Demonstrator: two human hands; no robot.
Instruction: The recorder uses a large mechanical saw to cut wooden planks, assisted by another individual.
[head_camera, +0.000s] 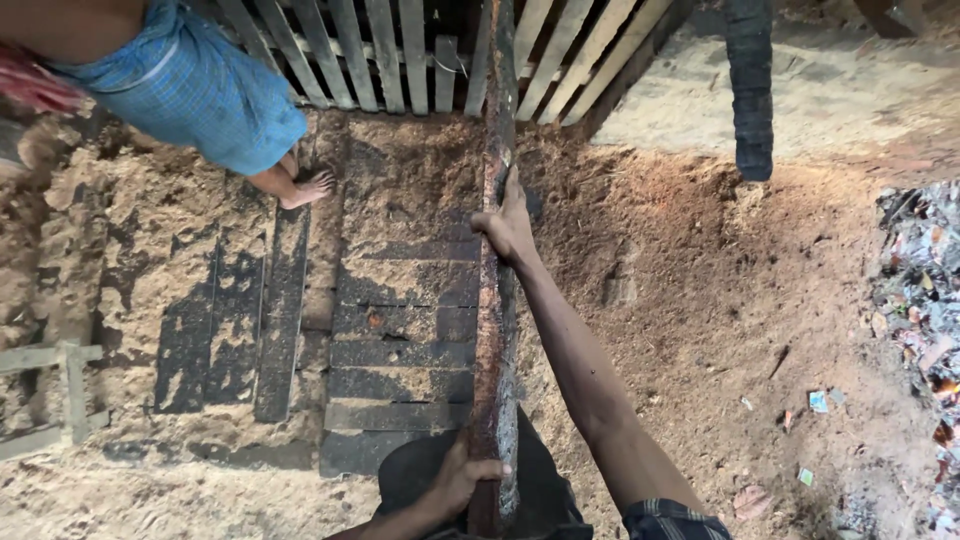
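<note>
I hold a long, dark, charred wooden plank (495, 330) that runs from the bottom of the view up towards a slatted wooden fence. My left hand (462, 478) grips its near end from the left. Further up the plank, my right hand (508, 222) is wrapped around it with the arm stretched out. Below the plank lies a blackened slatted wooden panel (400, 340) on the dirt.
Another person in a blue checked cloth (195, 85) stands barefoot at the upper left. A pale slatted fence (400, 50) crosses the top. A charred post (750, 90) stands upper right. Litter (920, 330) lies along the right edge. A wooden frame (60, 395) lies at left.
</note>
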